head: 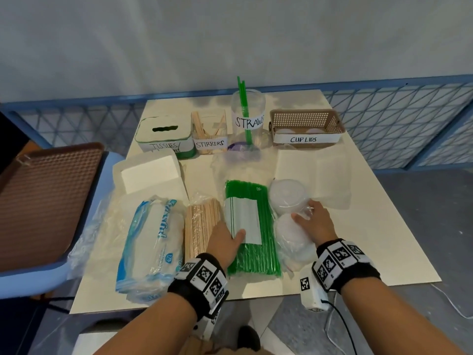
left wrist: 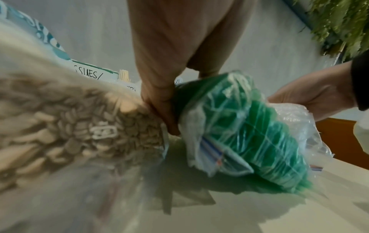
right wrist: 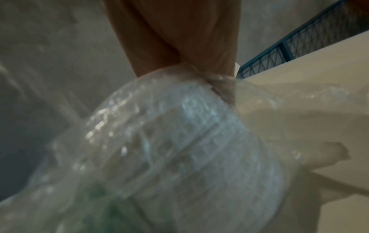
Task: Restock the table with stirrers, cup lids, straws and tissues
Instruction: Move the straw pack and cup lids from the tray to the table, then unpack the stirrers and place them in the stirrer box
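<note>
Four refill packs lie along the table's near edge: a tissue pack (head: 151, 242), a bag of wooden stirrers (head: 199, 224), a bag of green straws (head: 252, 252) and a bag of clear cup lids (head: 286, 196). My left hand (head: 227, 237) grips the straw bag (left wrist: 249, 126), thumb on its white label, fingers tucked down beside the stirrer bag (left wrist: 79, 126). My right hand (head: 307, 216) holds the cup-lid bag (right wrist: 189, 149), its plastic bunched at my fingers. At the back stand the labelled tissue box (head: 163, 134), stirrer holder (head: 210, 134), straw jar (head: 248, 108) and cup-lid basket (head: 304, 119).
A white open carton (head: 148, 172) sits behind the tissue pack. Loose clear plastic (head: 330, 180) lies behind the lids. A brown tray (head: 38, 196) rests on a blue chair at the left. A blue mesh fence (head: 396, 119) runs behind the table.
</note>
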`<state>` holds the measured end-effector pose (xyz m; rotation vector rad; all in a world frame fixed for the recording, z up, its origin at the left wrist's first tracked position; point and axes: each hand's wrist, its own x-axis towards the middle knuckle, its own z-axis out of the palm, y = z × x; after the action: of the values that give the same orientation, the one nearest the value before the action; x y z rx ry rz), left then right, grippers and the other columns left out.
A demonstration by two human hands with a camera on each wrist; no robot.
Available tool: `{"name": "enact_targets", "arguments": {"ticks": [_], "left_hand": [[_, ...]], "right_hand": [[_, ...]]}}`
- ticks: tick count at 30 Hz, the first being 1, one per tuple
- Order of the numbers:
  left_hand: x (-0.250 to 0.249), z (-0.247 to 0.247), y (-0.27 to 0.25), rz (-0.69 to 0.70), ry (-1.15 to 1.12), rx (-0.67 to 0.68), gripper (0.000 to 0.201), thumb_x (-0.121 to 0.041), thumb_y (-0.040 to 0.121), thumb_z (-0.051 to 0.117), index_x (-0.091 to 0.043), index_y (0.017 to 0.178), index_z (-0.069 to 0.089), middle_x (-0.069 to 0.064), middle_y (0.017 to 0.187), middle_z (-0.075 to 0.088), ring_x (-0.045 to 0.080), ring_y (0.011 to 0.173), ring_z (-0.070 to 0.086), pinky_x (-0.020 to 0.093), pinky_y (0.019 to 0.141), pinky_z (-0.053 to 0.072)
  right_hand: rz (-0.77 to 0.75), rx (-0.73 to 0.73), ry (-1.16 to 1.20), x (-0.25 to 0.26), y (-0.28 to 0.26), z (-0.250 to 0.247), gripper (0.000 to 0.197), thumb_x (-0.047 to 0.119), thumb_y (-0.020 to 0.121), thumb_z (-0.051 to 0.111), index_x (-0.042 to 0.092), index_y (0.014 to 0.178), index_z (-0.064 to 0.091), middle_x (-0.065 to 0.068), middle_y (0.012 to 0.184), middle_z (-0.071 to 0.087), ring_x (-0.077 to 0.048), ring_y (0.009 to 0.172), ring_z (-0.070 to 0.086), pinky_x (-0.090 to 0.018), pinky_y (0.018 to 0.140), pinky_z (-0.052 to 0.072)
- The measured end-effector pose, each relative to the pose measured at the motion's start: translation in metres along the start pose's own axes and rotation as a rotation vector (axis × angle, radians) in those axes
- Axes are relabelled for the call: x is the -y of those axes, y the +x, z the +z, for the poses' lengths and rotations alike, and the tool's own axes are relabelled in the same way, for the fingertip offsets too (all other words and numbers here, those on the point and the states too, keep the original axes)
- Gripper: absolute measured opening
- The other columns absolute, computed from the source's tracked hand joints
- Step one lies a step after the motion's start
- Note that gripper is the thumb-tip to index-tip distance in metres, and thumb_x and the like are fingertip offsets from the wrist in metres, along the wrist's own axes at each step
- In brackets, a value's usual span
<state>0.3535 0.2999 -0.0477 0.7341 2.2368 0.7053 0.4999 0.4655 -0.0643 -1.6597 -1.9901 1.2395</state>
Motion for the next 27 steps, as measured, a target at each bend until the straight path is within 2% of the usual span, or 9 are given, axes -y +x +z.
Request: {"name": "enact_targets", "arguments": {"ticks": [3,6,8,10,13,15,18,22,27], "left_hand": [[-0.002,-0.004,0.000,-0.004,0.066,0.023,0.062,-0.036,0.095,0.047,0.002,0.139,0.028,0.024,0.138,0.034,0.034,0.123,0.043,0.036,0.105,0.035],[-0.002,-0.010,0.002,-0.004,0.057,0.076,0.062,-0.027,0.095,0.048,-0.002,0.144,0.019,0.023,0.138,0.031,0.033,0.122,0.042,0.032,0.102,0.036],[-0.001,-0.014,0.005,-0.011,0.044,0.101,0.069,-0.023,0.094,0.051,-0.001,0.145,0.011,0.024,0.143,0.027,0.035,0.125,0.042,0.033,0.101,0.037],[-0.002,-0.019,0.008,-0.004,0.069,0.138,0.074,-0.026,0.092,0.053,0.002,0.145,0.009,0.026,0.147,0.020,0.036,0.132,0.035,0.036,0.107,0.033],[-0.005,-0.035,0.007,0.111,0.147,0.157,0.076,-0.030,0.091,0.055,0.000,0.145,0.012,0.022,0.150,0.014,0.035,0.138,0.022,0.038,0.112,0.025],[-0.010,-0.055,0.009,0.197,0.201,0.135,0.069,-0.027,0.092,0.053,-0.002,0.144,0.016,0.019,0.149,0.016,0.033,0.137,0.023,0.036,0.112,0.025],[-0.014,-0.090,0.019,0.211,0.299,0.087,0.052,-0.018,0.095,0.046,0.003,0.137,0.024,0.021,0.141,0.027,0.033,0.125,0.042,0.033,0.102,0.034],[-0.002,-0.114,0.031,0.101,0.490,0.177,0.034,-0.013,0.099,0.035,0.005,0.128,0.034,0.021,0.134,0.045,0.032,0.121,0.048,0.033,0.095,0.039],[0.013,-0.108,0.037,0.054,0.603,0.355,0.040,-0.016,0.099,0.038,0.004,0.133,0.038,0.017,0.136,0.047,0.028,0.124,0.048,0.030,0.098,0.040]], "right_hand": [[0.003,-0.048,-0.010,0.002,-0.003,0.004,0.058,0.022,0.082,0.068,0.005,0.131,0.041,-0.015,0.132,0.048,-0.031,0.118,0.051,-0.039,0.099,0.040],[-0.026,-0.136,-0.060,0.007,-0.010,0.007,0.056,0.015,0.080,0.070,0.001,0.127,0.043,-0.019,0.130,0.044,-0.036,0.116,0.048,-0.043,0.099,0.039],[-0.066,-0.212,-0.107,0.016,-0.017,0.010,0.058,0.008,0.077,0.070,0.002,0.127,0.041,-0.022,0.130,0.040,-0.040,0.115,0.043,-0.044,0.098,0.036],[-0.105,-0.314,-0.169,0.031,-0.026,0.014,0.063,0.001,0.074,0.068,0.007,0.130,0.040,-0.021,0.131,0.036,-0.039,0.116,0.038,-0.046,0.097,0.034],[-0.328,-0.423,-0.188,0.058,-0.041,0.024,0.063,0.000,0.073,0.066,0.010,0.130,0.043,-0.019,0.129,0.037,-0.034,0.116,0.037,-0.041,0.097,0.033],[-0.453,-0.328,-0.125,0.078,-0.052,0.036,0.052,0.004,0.079,0.064,0.012,0.127,0.046,-0.014,0.128,0.039,-0.026,0.113,0.042,-0.028,0.093,0.036],[-0.469,-0.079,-0.100,0.108,-0.064,0.062,0.039,0.012,0.087,0.060,0.014,0.124,0.049,-0.004,0.123,0.048,-0.010,0.098,0.051,-0.019,0.085,0.040],[-0.296,0.268,-0.367,0.132,-0.063,0.102,0.040,0.024,0.089,0.057,0.007,0.125,0.049,-0.008,0.121,0.056,-0.020,0.107,0.055,-0.029,0.092,0.043],[-0.198,0.415,-0.636,0.143,-0.064,0.129,0.037,0.030,0.093,0.050,0.000,0.114,0.055,-0.016,0.114,0.061,-0.027,0.108,0.057,-0.026,0.082,0.041]]}}
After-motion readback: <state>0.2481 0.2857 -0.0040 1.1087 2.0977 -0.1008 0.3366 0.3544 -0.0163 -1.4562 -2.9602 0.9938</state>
